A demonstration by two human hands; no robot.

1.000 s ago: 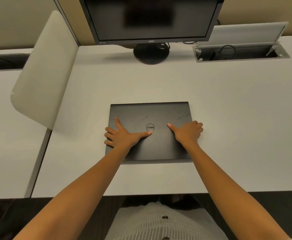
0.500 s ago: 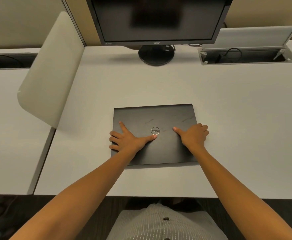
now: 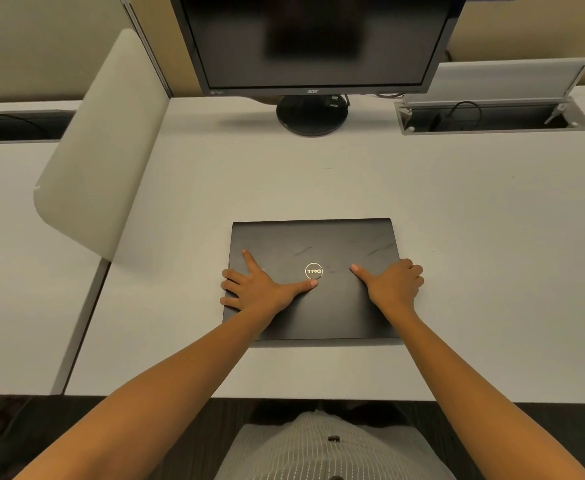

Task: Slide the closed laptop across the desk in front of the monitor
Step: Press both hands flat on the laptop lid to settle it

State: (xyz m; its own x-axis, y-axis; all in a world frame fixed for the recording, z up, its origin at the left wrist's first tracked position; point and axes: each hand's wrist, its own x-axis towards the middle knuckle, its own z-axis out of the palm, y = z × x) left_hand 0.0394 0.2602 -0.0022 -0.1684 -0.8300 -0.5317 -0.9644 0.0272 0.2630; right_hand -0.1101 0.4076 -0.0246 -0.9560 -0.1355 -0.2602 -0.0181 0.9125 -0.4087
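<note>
Closed black laptop [image 3: 313, 278], lid up, lying flat on the white bench [image 3: 457, 237] near its front edge, square to that edge and directly in front of the monitor [image 3: 318, 39], well apart from the monitor's round black base [image 3: 311, 116]. A circular logo [image 3: 313, 271] sits at the centre of the lid; faint scuffs mark the lid's far half.

Left hand [image 3: 259, 285]: open, palm down on the lid's left portion, fingers spread, the outer fingers reaching over the laptop's left edge, thumb tip just below the logo.

Right hand [image 3: 393, 285]: palm down on the lid's right portion, thumb extended toward the logo, fingers curled over the laptop's right edge; whether they grip the edge cannot be told.

Both bare forearms extend from the lower corners of the view. A pale striped garment with dark buttons [image 3: 332, 448] shows below the bench edge.

Surroundings: a cream divider panel [image 3: 104, 147] stands along the bench's left side, separating it from a neighbouring bench [image 3: 14, 271]. At far right, a recessed cable box [image 3: 491, 117] with its grey lid [image 3: 505, 79] raised holds a black cable.
</note>
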